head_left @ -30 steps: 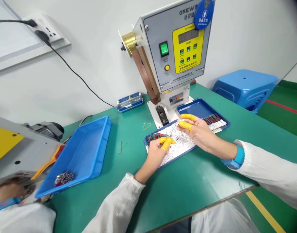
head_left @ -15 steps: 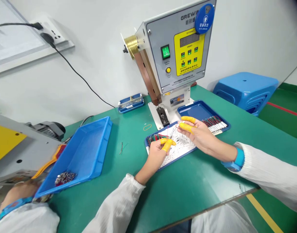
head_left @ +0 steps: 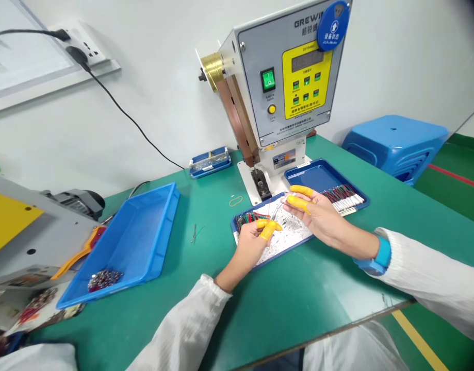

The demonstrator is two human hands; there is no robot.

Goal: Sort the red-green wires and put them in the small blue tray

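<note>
My left hand [head_left: 256, 239], with yellow finger covers on thumb and forefinger, pinches thin wires over the near tray [head_left: 287, 249]. Up and to the right, my right hand [head_left: 314, 211] closes its covered fingers on the white end of the same wires. Between the two hands run thin dark and red strands. Under them the tray holds many small white pieces [head_left: 285, 239], with red, green and black wires [head_left: 250, 218] at its left end. Behind it, a second blue tray [head_left: 316, 173] carries a row of wires with white ends [head_left: 347, 202].
A grey machine [head_left: 275, 103] with a yellow panel stands behind the trays. At the left lie a large blue bin [head_left: 138, 237] and orange-handled pliers [head_left: 76, 257]. A loose wire [head_left: 194, 233] and a rubber band [head_left: 235, 201] rest on the green table [head_left: 163, 319]. A blue stool [head_left: 395, 141] is at right.
A co-worker's hand at the lower left has drawn back, leaving mostly a white sleeve in view. My hands have hardly moved. The view has shifted slightly.
</note>
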